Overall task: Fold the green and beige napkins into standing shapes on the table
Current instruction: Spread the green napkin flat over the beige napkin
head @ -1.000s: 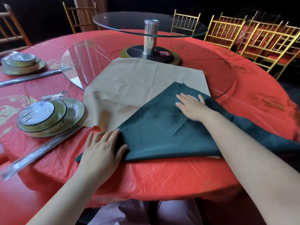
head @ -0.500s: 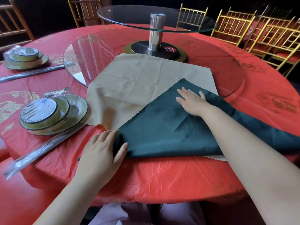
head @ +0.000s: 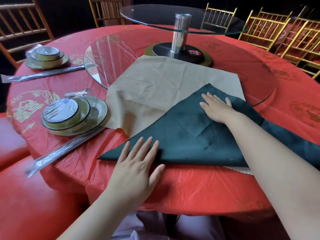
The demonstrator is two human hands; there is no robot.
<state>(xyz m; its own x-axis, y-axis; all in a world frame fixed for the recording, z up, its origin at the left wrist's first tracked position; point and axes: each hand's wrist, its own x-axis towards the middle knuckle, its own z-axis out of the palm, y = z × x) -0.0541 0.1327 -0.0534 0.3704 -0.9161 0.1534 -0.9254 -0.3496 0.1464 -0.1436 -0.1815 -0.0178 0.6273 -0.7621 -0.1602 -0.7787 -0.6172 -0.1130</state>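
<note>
The folded dark green cloth napkin (head: 181, 135) runs off the picture on the right, and the right arm hides part of it. It covers the near part of the flat beige cloth napkin (head: 164, 87), so only a thin beige strip peeks out below. The beige one lies partly on the big round glass turntable (head: 93, 66). The left hand (head: 138, 165) lies flat, fingers straight, on the green corner farthest from the turntable. The right hand (head: 218, 108) presses flat on the green tip near the turntable's rim.
</note>
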